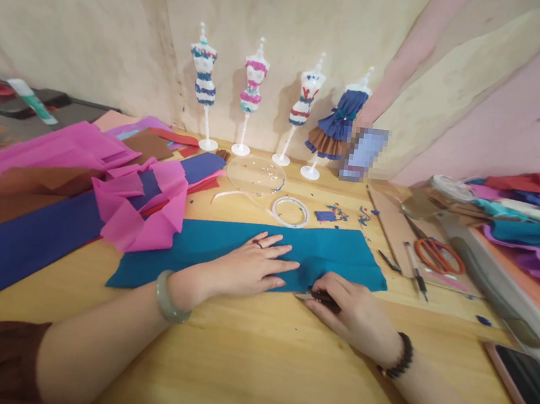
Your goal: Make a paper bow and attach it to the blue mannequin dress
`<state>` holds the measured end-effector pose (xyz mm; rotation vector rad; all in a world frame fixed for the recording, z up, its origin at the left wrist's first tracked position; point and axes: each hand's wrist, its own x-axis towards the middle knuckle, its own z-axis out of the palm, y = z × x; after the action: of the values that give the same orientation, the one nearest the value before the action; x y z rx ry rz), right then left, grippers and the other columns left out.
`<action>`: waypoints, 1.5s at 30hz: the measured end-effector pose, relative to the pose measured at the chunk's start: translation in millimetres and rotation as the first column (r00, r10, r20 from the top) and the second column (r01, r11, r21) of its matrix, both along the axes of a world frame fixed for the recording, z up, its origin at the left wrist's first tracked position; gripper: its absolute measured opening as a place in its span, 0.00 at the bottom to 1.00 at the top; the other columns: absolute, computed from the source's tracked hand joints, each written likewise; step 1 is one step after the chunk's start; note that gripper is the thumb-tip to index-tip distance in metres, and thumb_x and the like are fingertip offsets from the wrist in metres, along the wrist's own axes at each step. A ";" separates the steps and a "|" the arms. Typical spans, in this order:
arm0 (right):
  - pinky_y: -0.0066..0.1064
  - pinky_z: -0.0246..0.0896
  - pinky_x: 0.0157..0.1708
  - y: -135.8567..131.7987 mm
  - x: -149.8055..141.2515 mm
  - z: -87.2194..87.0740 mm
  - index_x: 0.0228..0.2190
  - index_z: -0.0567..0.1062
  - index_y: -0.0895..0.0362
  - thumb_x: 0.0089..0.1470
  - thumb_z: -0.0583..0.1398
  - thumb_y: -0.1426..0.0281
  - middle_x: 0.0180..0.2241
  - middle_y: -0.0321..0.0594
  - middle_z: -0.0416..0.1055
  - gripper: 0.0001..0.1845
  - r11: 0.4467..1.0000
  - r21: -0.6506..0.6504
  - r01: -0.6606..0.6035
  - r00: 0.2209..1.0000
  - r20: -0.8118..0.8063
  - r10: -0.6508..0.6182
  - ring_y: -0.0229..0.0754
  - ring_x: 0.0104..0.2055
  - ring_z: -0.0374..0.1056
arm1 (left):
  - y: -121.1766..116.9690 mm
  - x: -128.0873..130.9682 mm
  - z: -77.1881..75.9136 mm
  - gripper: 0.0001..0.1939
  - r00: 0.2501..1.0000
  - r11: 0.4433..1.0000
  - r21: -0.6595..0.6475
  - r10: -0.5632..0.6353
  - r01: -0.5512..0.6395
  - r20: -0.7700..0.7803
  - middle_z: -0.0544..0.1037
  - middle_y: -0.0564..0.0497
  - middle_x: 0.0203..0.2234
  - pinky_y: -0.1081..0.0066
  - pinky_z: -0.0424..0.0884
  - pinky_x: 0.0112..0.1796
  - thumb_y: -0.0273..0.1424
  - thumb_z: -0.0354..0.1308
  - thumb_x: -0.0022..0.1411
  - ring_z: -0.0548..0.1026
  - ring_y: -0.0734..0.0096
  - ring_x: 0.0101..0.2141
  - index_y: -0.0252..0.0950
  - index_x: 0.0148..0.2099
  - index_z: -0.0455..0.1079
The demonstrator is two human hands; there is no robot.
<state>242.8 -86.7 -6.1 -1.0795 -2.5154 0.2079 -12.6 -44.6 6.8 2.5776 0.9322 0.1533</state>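
A long teal strip of crepe-like paper (232, 236) lies across the wooden table. My left hand (254, 264) rests flat on it, fingers spread, with a ring on one finger and a pale green bangle at the wrist. By the strip's near edge, my right hand (350, 307) is closed around small scissors (306, 295) with dark handles. Their pointed metal blades aim left, touching or close to that edge; the fingers hide most of the handles. Just beyond the scissors, the paper bulges up slightly.
Behind stand several small dress forms (206, 79), one wearing a blue and brown dress (341, 123). Another person's arm (411, 56) reaches down beside it. Pink paper (165, 184) is heaped left. Orange-handled scissors (439, 255), a pen (416, 272) and a phone (527, 390) lie right.
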 end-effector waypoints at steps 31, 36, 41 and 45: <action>0.27 0.60 0.27 4.2 -4.8 0.0 0.34 0.71 0.56 0.63 0.56 0.65 0.30 0.39 0.74 0.09 0.997 0.016 -0.080 0.995 -0.065 0.081 0.37 0.29 0.70 | 0.9 1.3 -0.9 0.19 0.999 0.999 0.050 -0.012 0.014 -0.033 0.55 0.50 0.67 0.50 0.45 0.63 0.39 0.48 0.69 0.45 0.53 0.67 0.48 0.60 0.67; 0.27 0.60 0.28 5.6 -3.2 -0.5 0.34 0.72 0.56 0.64 0.55 0.65 0.30 0.38 0.74 0.09 0.996 0.015 -0.092 0.993 -0.072 0.093 0.37 0.29 0.70 | 0.4 1.5 0.1 0.20 0.999 0.999 0.035 -0.014 0.015 -0.040 0.54 0.50 0.67 0.49 0.44 0.64 0.39 0.48 0.70 0.45 0.53 0.67 0.48 0.61 0.66; 0.27 0.60 0.28 5.7 -2.1 -2.3 0.37 0.71 0.56 0.63 0.57 0.63 0.31 0.39 0.74 0.09 0.997 0.010 -0.071 0.996 -0.058 0.072 0.37 0.30 0.70 | 0.1 0.4 -1.8 0.19 1.000 0.999 0.047 -0.011 0.012 -0.027 0.55 0.50 0.67 0.50 0.45 0.63 0.39 0.49 0.69 0.46 0.53 0.67 0.48 0.60 0.66; 0.27 0.59 0.27 4.7 -5.1 -2.7 0.36 0.70 0.55 0.63 0.57 0.62 0.31 0.39 0.73 0.09 0.998 -0.007 -0.067 0.996 -0.052 0.066 0.37 0.29 0.70 | 0.2 0.8 -1.9 0.19 1.000 0.998 0.057 -0.005 0.006 -0.016 0.55 0.51 0.67 0.51 0.45 0.63 0.39 0.49 0.69 0.46 0.53 0.67 0.48 0.60 0.67</action>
<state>237.7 -82.0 -8.8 -0.9817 -2.5084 0.2618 -11.8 -44.5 5.0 2.6367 0.9389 0.1607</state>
